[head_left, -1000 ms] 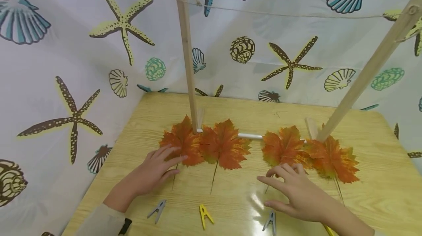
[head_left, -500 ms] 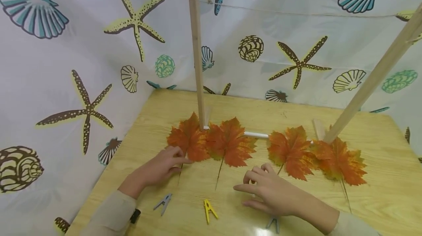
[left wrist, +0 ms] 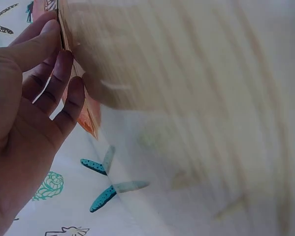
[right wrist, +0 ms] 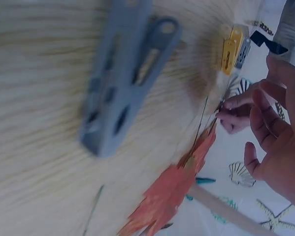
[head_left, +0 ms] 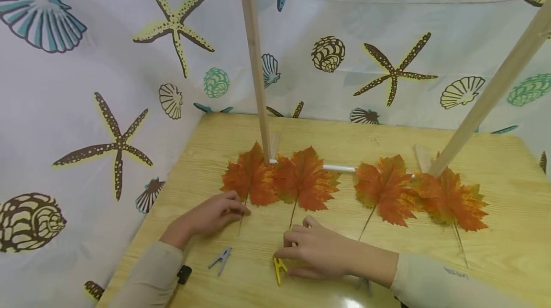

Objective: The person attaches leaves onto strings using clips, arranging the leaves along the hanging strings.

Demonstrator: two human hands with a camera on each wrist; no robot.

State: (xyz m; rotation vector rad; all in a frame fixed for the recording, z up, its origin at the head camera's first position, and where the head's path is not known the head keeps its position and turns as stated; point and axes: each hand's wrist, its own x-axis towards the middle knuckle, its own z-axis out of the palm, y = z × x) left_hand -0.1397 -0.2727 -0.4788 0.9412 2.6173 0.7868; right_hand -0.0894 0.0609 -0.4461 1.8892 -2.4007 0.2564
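My left hand pinches the thin stem of the leftmost artificial maple leaf, which lies on the table. The left wrist view shows thumb and fingertips meeting at the dark stem. My right hand hovers with loosely bent fingers, its index finger and thumb spread around the top of a yellow clothespin. Nothing shows between these fingers in the right wrist view. A grey clothespin lies below my left hand. Another grey clothespin, large in the right wrist view, is partly hidden by my right forearm in the head view.
Three more orange-red maple leaves lie in a row at the foot of a wooden frame. Its left post and right post carry a string high across. Shell-printed cloth hangs behind the wooden table.
My right hand has travelled left from the third leaf's stem to the yellow clothespin. My left fingers have closed on the leftmost leaf's stem. The head view has shifted somewhat.
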